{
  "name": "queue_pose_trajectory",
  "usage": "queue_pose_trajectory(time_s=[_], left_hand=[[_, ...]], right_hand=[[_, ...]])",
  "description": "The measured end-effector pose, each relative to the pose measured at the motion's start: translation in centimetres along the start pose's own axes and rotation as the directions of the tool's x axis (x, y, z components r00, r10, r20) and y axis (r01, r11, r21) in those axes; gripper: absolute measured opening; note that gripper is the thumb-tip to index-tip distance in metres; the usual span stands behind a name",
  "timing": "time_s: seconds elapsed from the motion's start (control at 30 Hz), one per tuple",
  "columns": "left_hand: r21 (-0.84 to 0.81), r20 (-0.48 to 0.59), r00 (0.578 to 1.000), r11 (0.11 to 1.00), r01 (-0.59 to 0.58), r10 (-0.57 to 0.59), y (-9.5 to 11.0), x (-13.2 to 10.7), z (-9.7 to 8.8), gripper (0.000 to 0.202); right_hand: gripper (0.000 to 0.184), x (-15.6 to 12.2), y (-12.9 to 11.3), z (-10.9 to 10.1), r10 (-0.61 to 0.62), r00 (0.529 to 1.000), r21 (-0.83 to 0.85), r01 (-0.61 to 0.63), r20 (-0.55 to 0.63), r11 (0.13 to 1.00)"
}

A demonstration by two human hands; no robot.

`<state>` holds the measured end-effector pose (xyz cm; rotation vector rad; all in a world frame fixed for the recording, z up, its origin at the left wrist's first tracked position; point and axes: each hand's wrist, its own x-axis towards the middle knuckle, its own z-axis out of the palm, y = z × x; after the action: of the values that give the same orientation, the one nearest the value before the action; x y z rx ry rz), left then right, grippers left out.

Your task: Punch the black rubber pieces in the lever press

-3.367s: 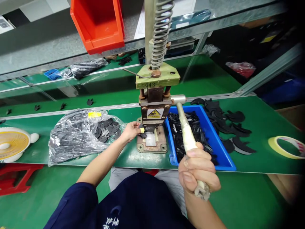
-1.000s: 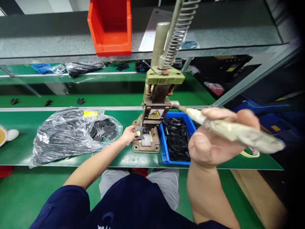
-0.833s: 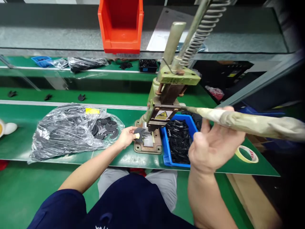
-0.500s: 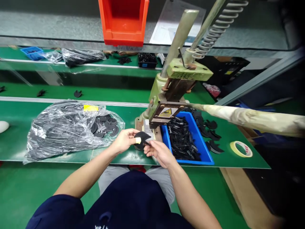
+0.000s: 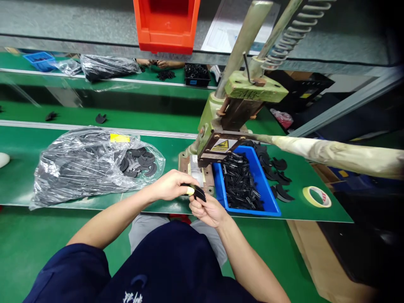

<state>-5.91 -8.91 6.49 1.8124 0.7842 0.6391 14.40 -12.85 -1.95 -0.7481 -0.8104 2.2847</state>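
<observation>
Between my two hands, in front of the press, is a curved black plastic piece (image 5: 198,192). My left hand (image 5: 173,185) pinches its left end, and a yellow wrap covers the thumb tip. At the piece's right end, my right hand (image 5: 208,209) has its fingers closed; whether a second small part sits in them is hidden. Just behind stands the green hand press (image 5: 214,130), its ram raised above the base plate (image 5: 196,170). To the right of the press, a blue bin (image 5: 271,198) holds many slim black parts.
A clear plastic bag (image 5: 75,164) of curved black pieces lies open on the left. Loose black pieces (image 5: 282,192) and a tape roll (image 5: 317,197) lie right of the bin. The press's wrapped lever (image 5: 331,153) sticks out rightward. Across the bench, another person's hands (image 5: 164,64) show below the shelf.
The black piece has been turned from showing its broad face to nearly edge-on. Both hands have shifted slightly right, and my right hand is lower. Pieces on the far green strip moved left.
</observation>
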Motion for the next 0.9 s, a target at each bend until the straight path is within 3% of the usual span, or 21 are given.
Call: queue_pose_trajectory(time_s=[0.13, 0.27, 0.37, 0.53, 0.6, 0.67, 0.73, 0.83, 0.9], left_hand=[[0.030, 0.014, 1.000, 0.999, -0.012, 0.011, 1.1, 0.1, 0.1, 0.021], [-0.014, 0.015, 0.999, 0.999, 0.034, -0.034, 0.7, -0.1, 0.3, 0.021], [-0.085, -0.022, 0.992, 0.989, 0.120, -0.122, -0.5, -0.2, 0.8, 0.022], [-0.272, -0.089, 0.976, 0.947, 0.169, -0.200, -2.5, -0.1, 1.4, 0.031], [-0.165, -0.205, 0.967, 0.979, 0.120, -0.153, -2.9, -0.4, 1.7, 0.031], [0.052, -0.334, 0.943, 0.998, 0.032, -0.012, -3.2, -0.9, 2.2, 0.027], [0.279, -0.396, 0.905, 0.959, -0.045, 0.157, -3.5, -1.5, 2.8, 0.025], [0.461, -0.357, 0.882, 0.879, -0.121, 0.308, -4.0, -1.9, 3.6, 0.028], [0.477, -0.298, 0.902, 0.867, -0.143, 0.313, -4.0, -1.9, 3.6, 0.027]], right_hand=[[0.031, -0.4, 0.8, 0.4, -0.138, 0.984, -0.074, 0.130, -0.112, 0.989], [0.030, -0.5, 2.1, 1.0, -0.208, 0.961, -0.104, 0.192, -0.184, 0.976], [0.033, -0.4, 2.5, 1.3, -0.182, 0.967, -0.055, 0.175, -0.180, 0.983], [0.035, -0.6, 1.4, 1.0, -0.048, 0.997, 0.065, 0.052, -0.062, 0.997], [0.031, -0.6, 1.0, 0.7, -0.040, 0.998, 0.097, 0.044, -0.043, 0.994], [0.028, -0.5, 0.8, 0.5, -0.049, 0.998, 0.116, 0.053, -0.039, 0.992], [0.027, -0.4, 0.9, 0.4, -0.061, 0.997, 0.124, 0.065, -0.040, 0.990], [0.025, -0.2, 0.9, 0.1, -0.071, 0.997, 0.126, 0.076, -0.038, 0.989], [0.025, -0.1, 1.0, -0.1, -0.072, 0.997, 0.128, 0.075, -0.029, 0.989]])
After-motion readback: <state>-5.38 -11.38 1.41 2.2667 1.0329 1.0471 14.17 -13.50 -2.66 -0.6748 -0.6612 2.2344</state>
